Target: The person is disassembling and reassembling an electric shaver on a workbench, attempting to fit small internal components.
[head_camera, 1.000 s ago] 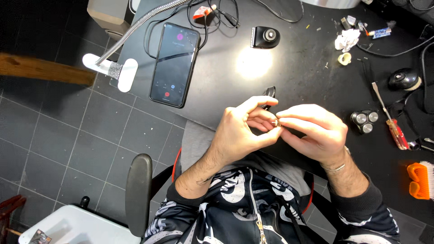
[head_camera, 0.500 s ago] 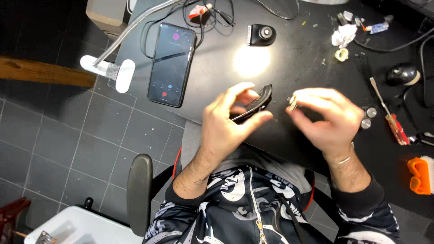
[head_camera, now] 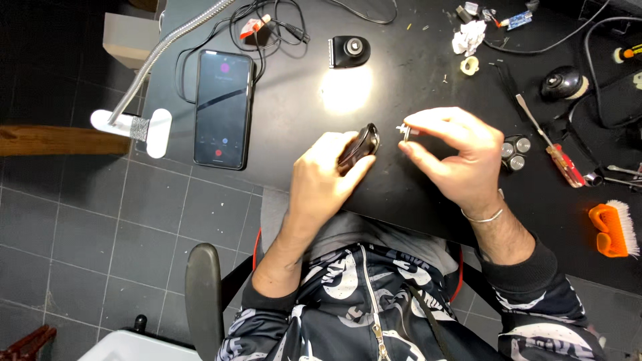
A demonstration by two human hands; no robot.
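My left hand [head_camera: 326,177] grips a slim black shaver body [head_camera: 360,144] just above the near edge of the black table [head_camera: 401,87]. My right hand [head_camera: 455,157] pinches a small silvery part [head_camera: 404,132] between thumb and fingertips, a little to the right of the shaver body's end. The two pieces are close but apart. What the small part is exactly cannot be made out.
A smartphone [head_camera: 223,107] lies screen-up at the left. A black trimmer head [head_camera: 350,51] sits beyond a bright lamp spot. A round shaving head [head_camera: 515,153], a red-handled screwdriver [head_camera: 560,160], an orange brush [head_camera: 614,229], cables and a crumpled tissue [head_camera: 469,36] lie to the right.
My hands were pressed together around the shaver. They have drawn apart: the left keeps the black body, the right has pulled away to the right with the small silvery part.
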